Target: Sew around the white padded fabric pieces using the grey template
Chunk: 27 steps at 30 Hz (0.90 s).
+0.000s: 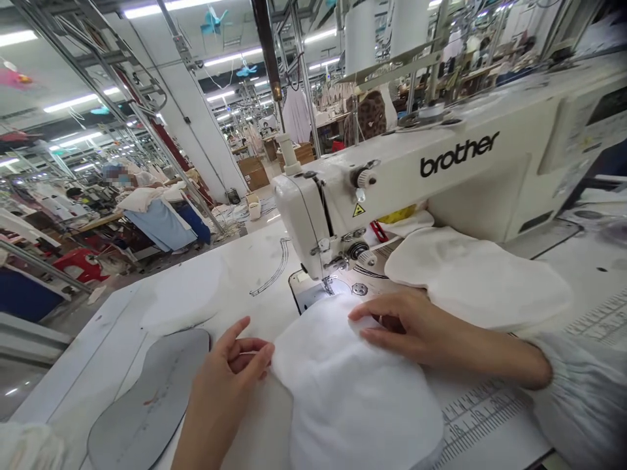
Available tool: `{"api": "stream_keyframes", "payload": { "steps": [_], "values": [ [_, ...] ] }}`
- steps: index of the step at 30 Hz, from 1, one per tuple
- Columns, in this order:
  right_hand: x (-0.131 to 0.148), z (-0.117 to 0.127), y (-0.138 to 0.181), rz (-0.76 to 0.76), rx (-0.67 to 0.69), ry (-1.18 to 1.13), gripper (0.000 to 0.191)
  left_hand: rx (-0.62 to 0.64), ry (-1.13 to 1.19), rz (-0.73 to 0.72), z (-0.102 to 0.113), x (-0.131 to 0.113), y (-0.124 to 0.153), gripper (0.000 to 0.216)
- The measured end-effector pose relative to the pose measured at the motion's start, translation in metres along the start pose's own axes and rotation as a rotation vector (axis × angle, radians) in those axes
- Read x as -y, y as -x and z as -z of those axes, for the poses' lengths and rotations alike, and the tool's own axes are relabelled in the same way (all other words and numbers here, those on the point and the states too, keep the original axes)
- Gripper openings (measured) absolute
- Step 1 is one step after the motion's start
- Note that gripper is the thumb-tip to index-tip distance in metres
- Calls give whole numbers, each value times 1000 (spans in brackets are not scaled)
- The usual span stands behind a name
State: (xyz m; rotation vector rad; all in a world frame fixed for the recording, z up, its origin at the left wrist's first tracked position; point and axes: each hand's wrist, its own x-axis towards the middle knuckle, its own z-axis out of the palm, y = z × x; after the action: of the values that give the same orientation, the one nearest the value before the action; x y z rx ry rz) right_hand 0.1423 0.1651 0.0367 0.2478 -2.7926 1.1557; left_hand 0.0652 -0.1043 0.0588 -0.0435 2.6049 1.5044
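Observation:
A white, soft-looking fabric piece [362, 405] with a curved outline lies in front of me, its far end at the presser foot [328, 284] of a white sewing machine [392, 176]. My left hand [230, 378] is at its left edge, thumb and middle finger together on the border and the index finger raised. On the upper right part of the fabric, my right hand [406, 326] has thumb and index finger bent in a loose pinch. Left of my left hand lies a grey curved template [151, 398] with faint markings.
Another white fabric piece [475, 274] lies under the machine arm, near a small red tool [378, 231]. A printed ruler scale [482, 418] runs along the right of the table [249, 254]. Thread cones [360, 39] stand behind; a co-worker [120, 175] sits far left.

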Motion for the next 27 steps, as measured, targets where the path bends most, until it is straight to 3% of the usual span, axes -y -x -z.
{"api": "stream_keyframes", "payload": {
  "steps": [7, 19, 24, 27],
  "values": [
    [0, -4, 3, 6, -34, 14, 30, -9, -36, -92, 0, 1, 0, 67],
    [1, -3, 2, 27, -57, 49, 31, -38, -268, -111, -1, -4, 0, 52],
    [-4, 1, 13, -32, -52, -50, 40, -111, -445, -183, 12, -4, 24, 28],
    [-7, 7, 26, -53, -9, -112, 42, 8, -452, -230, 20, 6, 47, 24]
  ]
}}
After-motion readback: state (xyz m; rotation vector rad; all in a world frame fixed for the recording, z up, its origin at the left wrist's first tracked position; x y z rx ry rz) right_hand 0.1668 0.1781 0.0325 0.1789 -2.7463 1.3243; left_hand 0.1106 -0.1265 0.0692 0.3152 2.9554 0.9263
